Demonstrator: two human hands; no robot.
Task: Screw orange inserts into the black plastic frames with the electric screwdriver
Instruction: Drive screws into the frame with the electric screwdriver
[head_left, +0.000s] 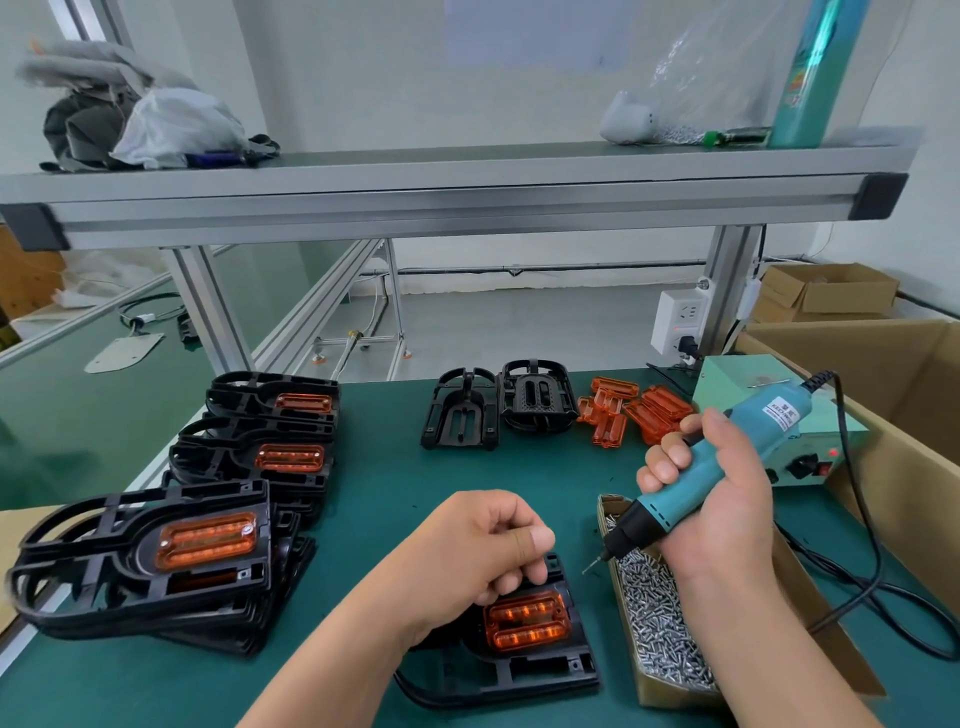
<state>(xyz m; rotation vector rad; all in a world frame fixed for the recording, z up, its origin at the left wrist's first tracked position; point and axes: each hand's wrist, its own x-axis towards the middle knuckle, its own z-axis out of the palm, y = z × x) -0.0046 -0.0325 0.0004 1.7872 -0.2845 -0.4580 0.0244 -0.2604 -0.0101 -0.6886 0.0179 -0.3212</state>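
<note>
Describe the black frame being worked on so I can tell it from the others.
On the green table, look at the near edge, just left of the cardboard box of screws. The black frame lies there alone under the left hand, unlike the stacked frames at far left.

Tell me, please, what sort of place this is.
Probably a factory assembly bench: stacks of black frames with orange inserts, a box of screws, and an electric screwdriver in the right hand.

Two bare hands, the left hand (478, 551) and the right hand (717, 493). Both forearms are bare as far as they show. Fingernails are trimmed short and plain.
</note>
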